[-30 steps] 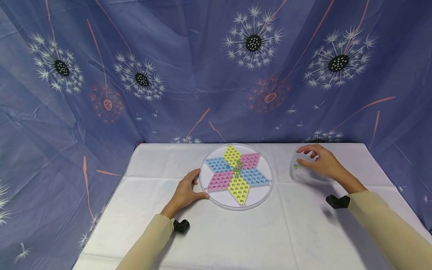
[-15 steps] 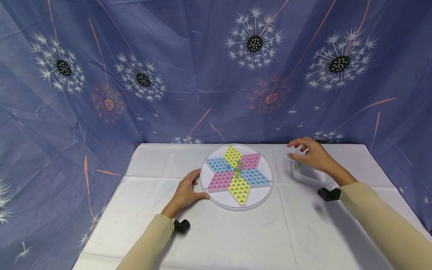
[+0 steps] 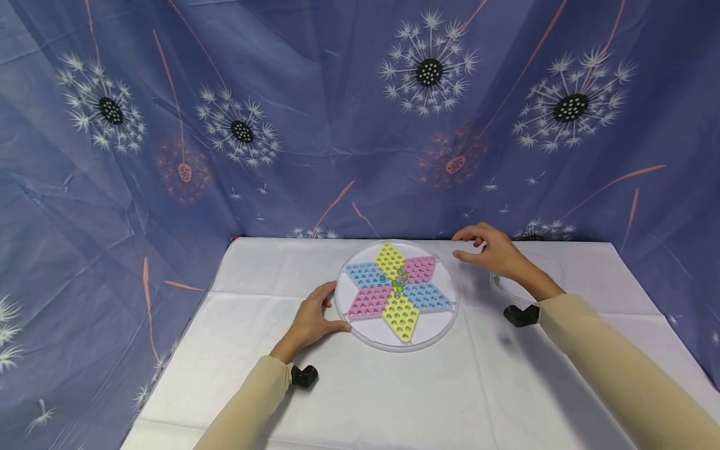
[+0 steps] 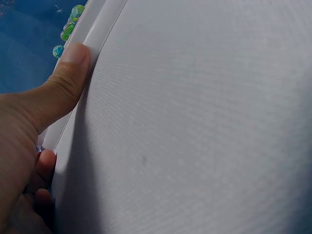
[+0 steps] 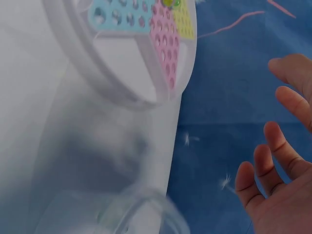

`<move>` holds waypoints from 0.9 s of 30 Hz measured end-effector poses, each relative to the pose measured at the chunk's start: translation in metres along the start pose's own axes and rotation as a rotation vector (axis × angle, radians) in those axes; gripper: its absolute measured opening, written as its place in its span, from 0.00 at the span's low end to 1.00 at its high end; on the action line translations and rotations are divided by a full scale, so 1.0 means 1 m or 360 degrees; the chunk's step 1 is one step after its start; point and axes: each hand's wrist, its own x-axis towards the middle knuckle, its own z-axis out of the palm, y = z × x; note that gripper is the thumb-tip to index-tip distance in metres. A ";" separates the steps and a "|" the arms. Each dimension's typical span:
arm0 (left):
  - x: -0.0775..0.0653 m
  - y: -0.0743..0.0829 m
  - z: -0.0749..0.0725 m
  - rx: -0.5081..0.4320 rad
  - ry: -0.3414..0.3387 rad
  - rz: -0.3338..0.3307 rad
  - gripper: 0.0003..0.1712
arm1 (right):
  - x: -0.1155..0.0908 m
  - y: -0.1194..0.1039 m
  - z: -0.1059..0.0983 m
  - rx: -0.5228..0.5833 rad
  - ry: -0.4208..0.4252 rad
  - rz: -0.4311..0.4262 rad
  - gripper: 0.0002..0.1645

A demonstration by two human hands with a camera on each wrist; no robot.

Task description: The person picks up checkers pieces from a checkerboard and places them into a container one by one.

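Note:
A round white Chinese checkers board (image 3: 433, 328) with a yellow, pink and blue star lies at the middle of the table's back half. Several green marbles (image 3: 400, 282) and a blue one (image 3: 382, 279) sit near its centre. My left hand (image 3: 309, 317) holds the board's left rim; in the left wrist view the thumb (image 4: 68, 73) lies along the rim's side. Raised to the right of the board, my right hand (image 3: 497, 253) has its thumb and fingers apart, and nothing shows between them. Below its wrist is a clear plastic container (image 3: 510, 294) with green marbles (image 3: 497, 279) inside, partly hidden by the arm.
White cloth (image 3: 394, 400) covers the table. A blue curtain (image 3: 315, 125) with dandelion prints hangs right behind its back edge and along the left side. Black devices are strapped at the left wrist (image 3: 304, 376) and the right wrist (image 3: 521, 315).
My right hand has moved left and slightly up from over the container towards the board, its fingers still spread. The left hand and the board keep their places.

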 end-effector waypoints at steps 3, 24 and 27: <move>0.000 0.000 0.000 0.0000 0.0001 0.0001 0.62 | 0.006 -0.005 0.006 0.0021 -0.0008 -0.0019 0.19; -0.001 0.002 -0.001 -0.0005 -0.0017 0.0007 0.62 | 0.036 -0.030 0.044 0.0127 -0.0116 -0.0073 0.20; -0.001 0.002 -0.002 -0.0004 -0.0024 -0.0002 0.62 | 0.039 -0.032 0.048 0.0137 -0.0115 -0.0074 0.20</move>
